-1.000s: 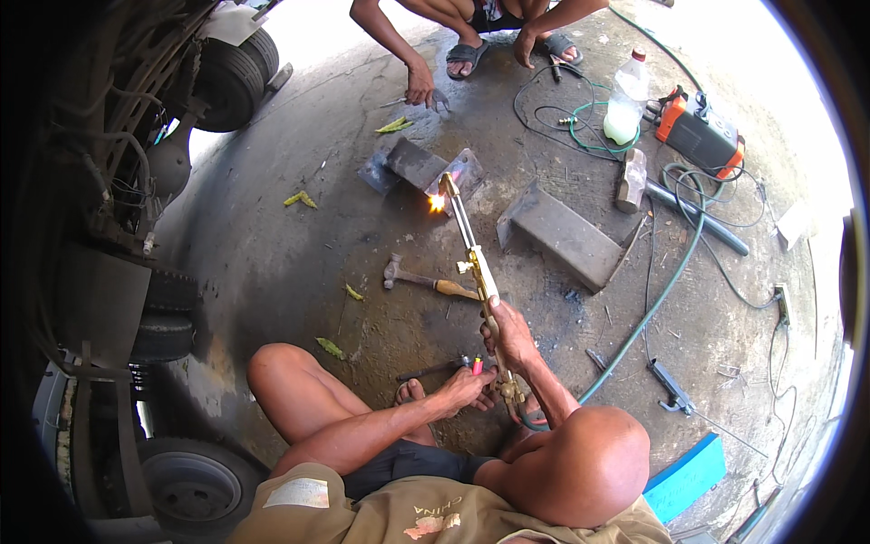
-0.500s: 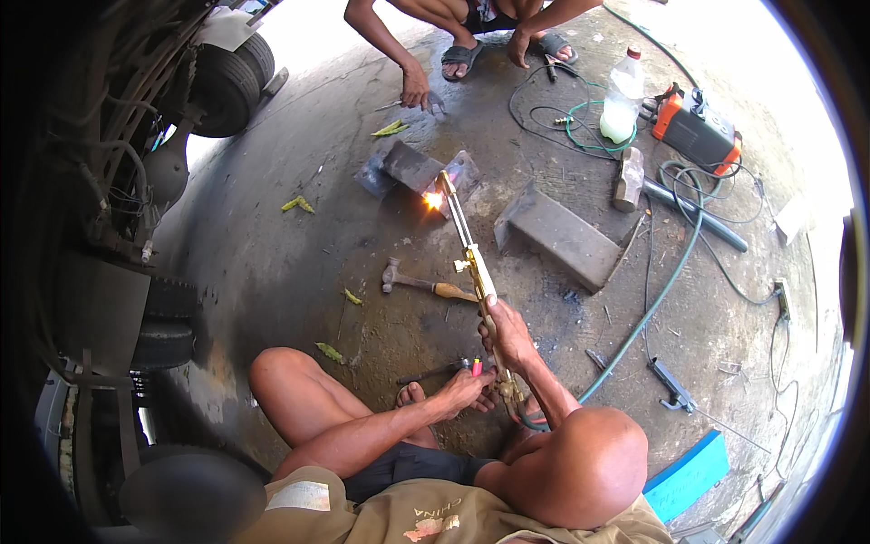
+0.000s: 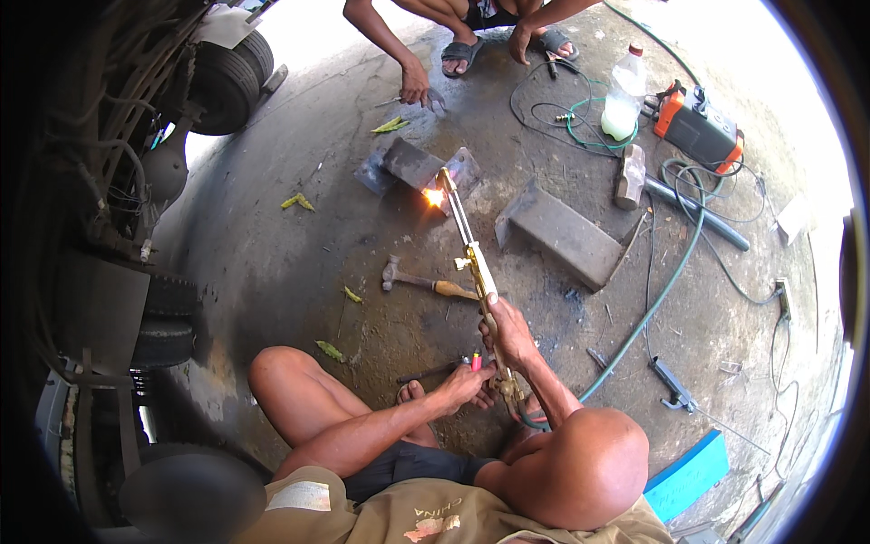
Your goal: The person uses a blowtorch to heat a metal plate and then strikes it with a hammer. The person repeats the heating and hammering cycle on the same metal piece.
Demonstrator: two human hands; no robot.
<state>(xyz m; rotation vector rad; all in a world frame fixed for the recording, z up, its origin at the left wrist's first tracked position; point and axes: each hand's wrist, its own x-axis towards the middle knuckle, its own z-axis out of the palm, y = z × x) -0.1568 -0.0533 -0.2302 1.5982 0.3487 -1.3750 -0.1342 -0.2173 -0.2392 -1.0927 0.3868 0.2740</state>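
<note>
My right hand [image 3: 509, 337] is wrapped round the handle of a brass-coloured cutting torch [image 3: 478, 263]. The torch slants forward, and a bright orange flame glows at its tip against the edge of a small steel piece [image 3: 412, 166] with plates at its ends. Low by the torch's valves, my left hand [image 3: 467, 387] is closed with a small pink lighter [image 3: 477, 361] sticking up from it; some of its fingers are hidden beside the valves. A ball-peen hammer [image 3: 426, 282] with a wooden handle lies just left of the torch.
Opposite me another person crouches, one hand [image 3: 415, 86] reaching down. To the right lie a steel box section [image 3: 566, 234], a sledgehammer [image 3: 630, 179], a bottle [image 3: 623, 95], an orange-black welding machine [image 3: 698, 130], hoses and an electrode holder [image 3: 672, 385]. Truck tyres [image 3: 222, 91] stand at left.
Almost nothing differs. The flame still burns at the same edge of the steel piece, and both my hands keep their places.
</note>
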